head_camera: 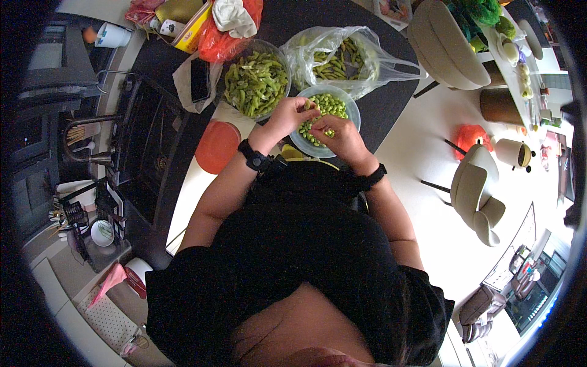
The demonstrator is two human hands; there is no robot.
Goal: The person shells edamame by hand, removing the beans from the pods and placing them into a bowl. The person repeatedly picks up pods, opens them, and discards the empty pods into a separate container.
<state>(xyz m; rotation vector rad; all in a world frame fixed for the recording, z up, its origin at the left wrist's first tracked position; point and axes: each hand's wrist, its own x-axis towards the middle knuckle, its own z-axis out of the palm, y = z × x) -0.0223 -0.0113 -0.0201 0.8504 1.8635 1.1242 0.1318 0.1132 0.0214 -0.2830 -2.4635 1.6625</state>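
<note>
My left hand (290, 114) pinches a green soybean pod (307, 106) between thumb and fingers. Close beside it, my right hand (338, 134) has its thumb and fingertips drawn together; whether they hold a bean is too small to tell. Both hands are over a translucent plastic bowl (356, 114) of shelled green soybeans (331, 103), covering part of it. Farther left stands a clear bowl (288, 73) heaped with green pods or shells (255, 83). Behind the bean bowl, an open clear plastic bag (376, 62) has more pods (337, 64) in it.
The dark countertop (390, 105) also carries a smartphone (200, 79) on a pale cloth, a red plastic bag (220, 43) and a yellow box (191, 34). A sink (149, 151) with a faucet (91, 120) lies left. Beige chairs (442, 46) stand right, and a round red seat (218, 147) is nearby.
</note>
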